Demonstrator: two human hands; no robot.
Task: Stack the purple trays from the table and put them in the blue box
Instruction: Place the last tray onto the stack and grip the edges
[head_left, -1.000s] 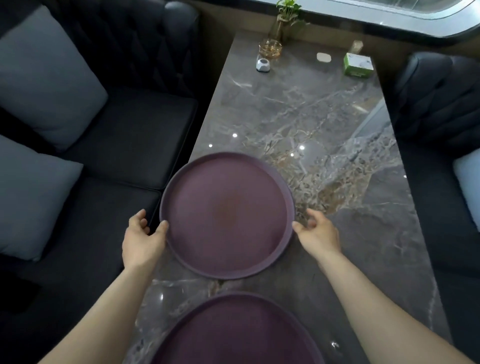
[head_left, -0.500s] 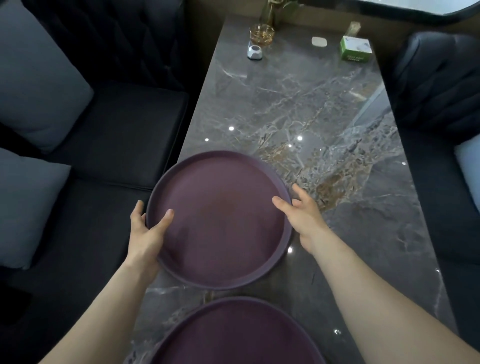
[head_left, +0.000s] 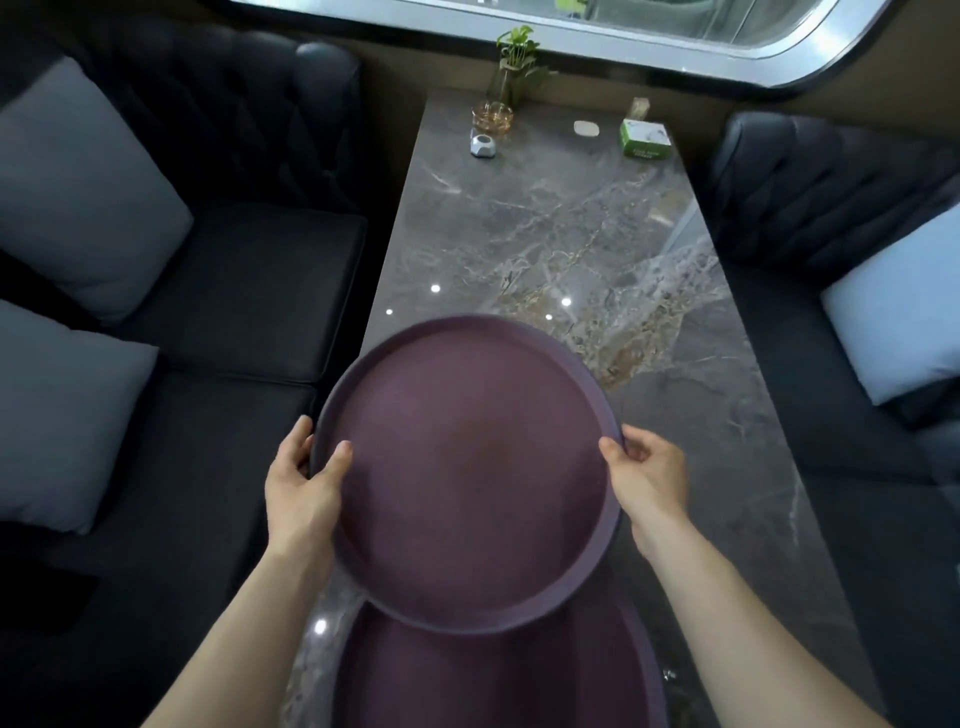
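a round, shallow purple tray with a raised rim (head_left: 467, 467) is held between both hands above the grey marbled stone surface (head_left: 545, 234). the left hand (head_left: 304, 493) grips its left edge, thumb lying over the rim on the inside and the fingers (head_left: 296, 441) curled around the outside. the right hand (head_left: 647, 478) pinches the right edge, thumb on top of the rim, fingers tucked beneath. the near edge of the held tray overlaps a second purple round tray (head_left: 493, 680) lying on the surface at the bottom of the view. a small green box (head_left: 645, 138) sits near the far end, well apart from the trays. dark sofas with grey cushions (head_left: 78, 176) flank the surface.
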